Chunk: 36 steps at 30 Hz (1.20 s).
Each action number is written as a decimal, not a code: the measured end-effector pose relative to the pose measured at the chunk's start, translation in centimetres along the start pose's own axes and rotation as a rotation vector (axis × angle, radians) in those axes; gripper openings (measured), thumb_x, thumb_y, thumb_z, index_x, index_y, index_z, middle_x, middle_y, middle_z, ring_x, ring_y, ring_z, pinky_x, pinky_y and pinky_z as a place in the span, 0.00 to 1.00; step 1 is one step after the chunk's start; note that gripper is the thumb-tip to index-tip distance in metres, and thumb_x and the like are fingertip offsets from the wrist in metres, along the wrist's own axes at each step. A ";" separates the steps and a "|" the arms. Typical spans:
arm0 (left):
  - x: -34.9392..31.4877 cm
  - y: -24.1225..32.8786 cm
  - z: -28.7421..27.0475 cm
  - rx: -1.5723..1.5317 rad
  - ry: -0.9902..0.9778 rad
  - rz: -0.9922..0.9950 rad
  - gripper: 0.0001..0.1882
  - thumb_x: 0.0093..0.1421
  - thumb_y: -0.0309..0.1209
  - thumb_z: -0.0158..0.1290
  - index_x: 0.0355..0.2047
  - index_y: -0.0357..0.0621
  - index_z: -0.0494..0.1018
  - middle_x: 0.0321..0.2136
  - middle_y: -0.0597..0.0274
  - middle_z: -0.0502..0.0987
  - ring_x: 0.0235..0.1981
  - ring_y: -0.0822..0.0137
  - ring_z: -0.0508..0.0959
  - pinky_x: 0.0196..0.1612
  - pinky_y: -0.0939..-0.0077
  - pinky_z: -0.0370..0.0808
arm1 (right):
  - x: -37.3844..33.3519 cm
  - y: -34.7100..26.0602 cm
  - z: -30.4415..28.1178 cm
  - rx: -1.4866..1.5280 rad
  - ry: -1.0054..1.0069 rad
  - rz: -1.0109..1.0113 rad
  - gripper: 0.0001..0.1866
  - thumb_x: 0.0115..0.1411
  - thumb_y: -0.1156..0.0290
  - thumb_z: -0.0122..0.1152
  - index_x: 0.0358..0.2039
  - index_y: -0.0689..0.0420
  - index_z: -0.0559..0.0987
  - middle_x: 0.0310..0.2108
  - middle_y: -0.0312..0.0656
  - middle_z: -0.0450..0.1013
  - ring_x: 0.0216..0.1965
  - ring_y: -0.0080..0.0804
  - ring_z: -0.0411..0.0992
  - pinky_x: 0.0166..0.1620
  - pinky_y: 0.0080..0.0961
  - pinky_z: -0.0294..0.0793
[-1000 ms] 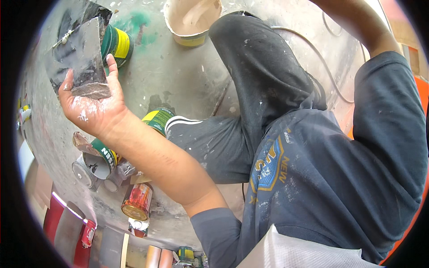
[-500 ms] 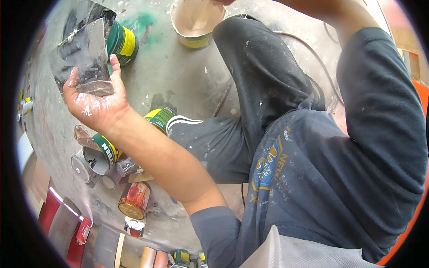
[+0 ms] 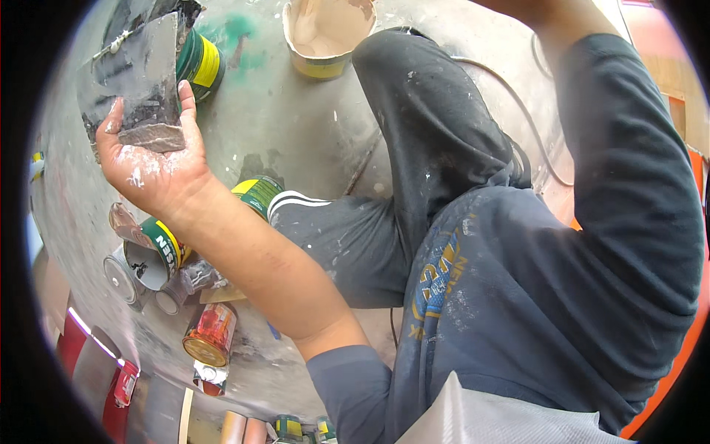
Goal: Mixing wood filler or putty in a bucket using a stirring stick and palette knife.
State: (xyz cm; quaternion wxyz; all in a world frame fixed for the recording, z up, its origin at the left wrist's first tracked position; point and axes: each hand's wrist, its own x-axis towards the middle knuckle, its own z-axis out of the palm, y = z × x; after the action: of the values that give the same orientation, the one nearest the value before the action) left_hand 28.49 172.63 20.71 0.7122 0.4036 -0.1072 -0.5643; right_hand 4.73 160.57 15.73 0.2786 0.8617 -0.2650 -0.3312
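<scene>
A green can with a yellow band (image 3: 198, 65) stands at the top left of the floor. A cut-open tub with a yellow base (image 3: 325, 37) holds beige paste nearby. Lower left lie a green-labelled open can (image 3: 159, 248) and an orange-red tin (image 3: 212, 334).

Left hand (image 3: 151, 166) raised, fingers (image 3: 185, 103) curled; right arm overhead.

One flat grey metal scraper blade (image 3: 140, 81), smeared with filler. One open tub of beige putty (image 3: 325, 33) with yellow band. Three green-and-yellow paint tins: one upright behind blade (image 3: 198, 63), one beneath forearm (image 3: 257, 194), one tipped on side, open (image 3: 155, 248). One orange-red tin on side (image 3: 212, 333). One loose round grey lid (image 3: 118, 277). One thin grey cable (image 3: 518, 111) across floor.
</scene>
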 end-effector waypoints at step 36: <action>-0.1 0.5 -0.8 -0.008 0.027 0.032 0.25 0.46 0.25 0.51 0.46 0.35 0.61 0.45 0.46 0.65 0.48 0.47 0.64 0.54 0.37 0.52 | 2.9 0.5 0.1 0.068 -0.146 -0.174 0.17 0.44 0.49 0.61 0.20 0.51 0.80 0.23 0.38 0.76 0.29 0.35 0.74 0.30 0.32 0.71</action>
State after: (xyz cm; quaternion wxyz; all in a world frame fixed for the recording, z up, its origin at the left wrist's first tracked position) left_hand 29.29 173.09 20.59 0.7242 0.4065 -0.1018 -0.5476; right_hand 6.42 158.37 14.76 0.1994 0.8641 -0.2198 -0.4066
